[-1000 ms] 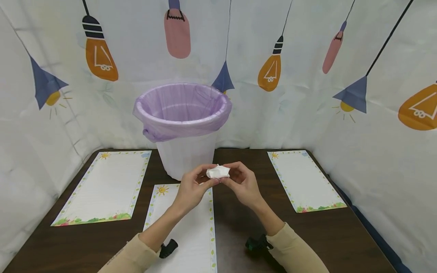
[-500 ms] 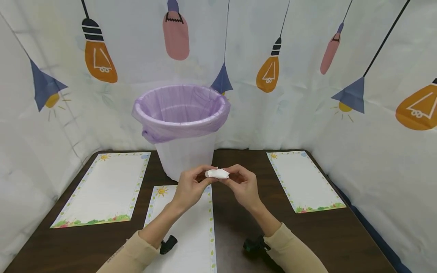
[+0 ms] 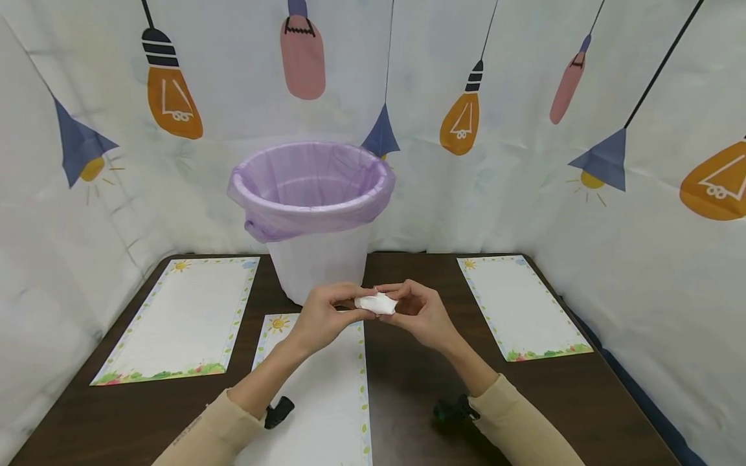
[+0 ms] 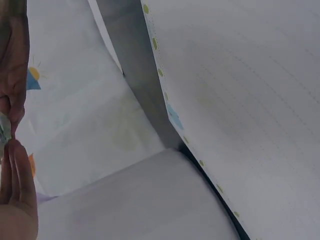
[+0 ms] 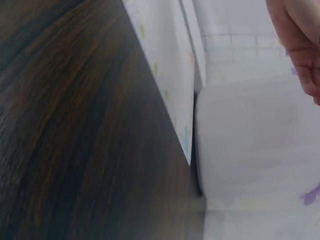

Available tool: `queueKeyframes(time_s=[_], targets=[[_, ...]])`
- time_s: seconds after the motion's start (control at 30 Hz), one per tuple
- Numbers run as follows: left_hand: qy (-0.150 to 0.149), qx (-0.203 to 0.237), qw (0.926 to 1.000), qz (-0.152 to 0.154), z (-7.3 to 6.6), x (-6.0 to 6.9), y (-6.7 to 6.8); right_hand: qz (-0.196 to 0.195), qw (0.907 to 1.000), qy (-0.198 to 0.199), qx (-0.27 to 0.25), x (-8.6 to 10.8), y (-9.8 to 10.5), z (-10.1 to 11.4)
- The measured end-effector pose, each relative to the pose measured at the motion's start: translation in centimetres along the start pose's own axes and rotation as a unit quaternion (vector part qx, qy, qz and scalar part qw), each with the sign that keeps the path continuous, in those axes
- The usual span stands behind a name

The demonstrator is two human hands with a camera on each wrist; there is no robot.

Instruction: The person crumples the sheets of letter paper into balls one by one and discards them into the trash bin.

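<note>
Between the two hands, above the table in the head view, is a small crumpled wad of white paper (image 3: 375, 303). The left hand (image 3: 329, 317) pinches its left side between thumb and fingers. On its right side the right hand (image 3: 422, 314) pinches it the same way. Just behind the hands stands a white bin (image 3: 317, 262) with a purple bag (image 3: 315, 220) folded over its rim. The left wrist view catches both hands at its left edge, with only a sliver of the wad. In the right wrist view part of the right hand (image 5: 300, 45) shows at the upper right.
Flat on the dark wooden table (image 3: 419, 388) lie a left sheet (image 3: 180, 317), a middle sheet (image 3: 315, 388) partly under the left arm, and a right sheet (image 3: 521, 307), all with printed borders. A white curtain (image 3: 443, 207) with lamp prints hangs behind and at the sides.
Both hands keep hold of the paper wad, which has turned and shifted slightly right and down. The fingers have changed position on it. Bin and sheets stay put; the view sways slightly.
</note>
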State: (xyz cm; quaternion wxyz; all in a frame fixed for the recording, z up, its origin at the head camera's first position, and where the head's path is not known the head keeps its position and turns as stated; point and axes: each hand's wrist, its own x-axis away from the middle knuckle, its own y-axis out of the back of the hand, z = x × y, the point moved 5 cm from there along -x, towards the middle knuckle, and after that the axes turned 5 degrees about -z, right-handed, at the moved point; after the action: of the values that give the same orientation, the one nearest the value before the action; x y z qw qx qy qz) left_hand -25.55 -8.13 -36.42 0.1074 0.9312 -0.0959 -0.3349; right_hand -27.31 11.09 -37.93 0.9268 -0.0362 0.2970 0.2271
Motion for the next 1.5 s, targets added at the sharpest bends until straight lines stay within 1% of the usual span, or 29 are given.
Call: queueKeyframes(time_s=[0.07,0.1,0.17,0.27,0.33,0.4,0.5,0.57,0.63,0.7,0.73,0.8,0.83,0.9,0.93,0.97,1.07,1.13,1.2,1.3,1.37,1.43,1.5], targets=[[-0.029,-0.031,0.9991,-0.009,-0.2,0.1,0.0,-0.002,0.9999,-0.001,0.012,0.0,0.0,0.0],[-0.039,-0.049,0.9980,-0.013,-0.3,0.1,0.0,-0.004,0.9998,0.001,0.018,0.0,0.0,0.0],[-0.044,-0.077,0.9958,-0.021,-0.6,0.2,0.2,-0.012,0.9996,0.005,0.026,0.0,0.1,0.1],[-0.036,-0.102,0.9935,-0.036,-1.0,0.1,1.1,-0.022,0.9991,0.007,0.036,-0.1,0.6,0.3],[-0.036,-0.114,0.9913,-0.054,-1.4,0.0,2.0,-0.026,0.9986,0.007,0.045,-0.3,1.1,0.5],[-0.048,-0.119,0.9887,-0.077,-2.0,-0.3,3.1,-0.028,0.9980,0.007,0.056,-0.4,1.6,0.8],[-0.082,-0.125,0.9821,-0.115,-3.3,-0.7,4.9,-0.026,0.9962,0.013,0.082,-0.9,2.4,1.4],[-0.101,-0.130,0.9773,-0.134,-4.3,-1.0,6.1,-0.027,0.9946,0.019,0.098,-1.3,2.9,1.8],[-0.114,-0.136,0.9724,-0.152,-5.1,-1.3,7.2,-0.030,0.9931,0.030,0.109,-1.7,3.3,2.3],[-0.117,-0.144,0.9665,-0.177,-5.7,-1.6,8.4,-0.032,0.9925,0.039,0.111,-2.1,3.6,2.9],[-0.113,-0.149,0.9632,-0.193,-5.9,-1.7,9.1,-0.033,0.9927,0.044,0.107,-2.4,3.7,3.2],[-0.096,-0.151,0.9554,-0.235,-6.3,-2.0,10.6,-0.032,0.9931,0.056,0.098,-2.9,3.8,3.8],[-0.081,-0.148,0.9517,-0.257,-6.4,-2.1,11.4,-0.031,0.9928,0.061,0.098,-3.2,3.9,4.1],[-0.042,-0.137,0.9445,-0.295,-6.5,-2.3,12.9,-0.030,0.9920,0.073,0.098,-3.7,4.0,4.7],[-0.020,-0.128,0.9427,-0.308,-6.5,-2.5,13.5,-0.030,0.9919,0.077,0.097,-4.0,4.1,5.0],[0.002,-0.115,0.9405,-0.320,-6.4,-2.6,14.1,-0.030,0.9918,0.078,0.097,-4.3,4.1,5.3],[0.060,-0.049,0.9348,-0.347,-6.0,-3.3,15.7,-0.028,0.9917,0.082,0.095,-5.2,4.1,6.2],[0.084,-0.003,0.9293,-0.360,-5.6,-3.7,16.6,-0.026,0.9921,0.084,0.090,-5.8,4.1,6.8],[0.104,0.044,0.9232,-0.367,-5.3,-4.1,17.2,-0.024,0.9917,0.089,0.089,-6.6,4.0,7.4],[0.141,0.089,0.9193,-0.356,-4.9,-4.7,17.7,-0.033,0.9909,0.098,0.086,-7.7,4.0,8.1],[0.169,0.123,0.9144,-0.347,-4.6,-5.0,18.0,-0.043,0.9899,0.103,0.087,-8.5,3.9,8.5],[0.191,0.154,0.9077,-0.341,-4.3,-5.3,18.3,-0.055,0.9885,0.109,0.090,-9.3,3.8,8.9],[0.205,0.184,0.9008,-0.336,-4.0,-5.5,18.5,-0.060,0.9873,0.114,0.094,-10.1,3.7,9.2]])
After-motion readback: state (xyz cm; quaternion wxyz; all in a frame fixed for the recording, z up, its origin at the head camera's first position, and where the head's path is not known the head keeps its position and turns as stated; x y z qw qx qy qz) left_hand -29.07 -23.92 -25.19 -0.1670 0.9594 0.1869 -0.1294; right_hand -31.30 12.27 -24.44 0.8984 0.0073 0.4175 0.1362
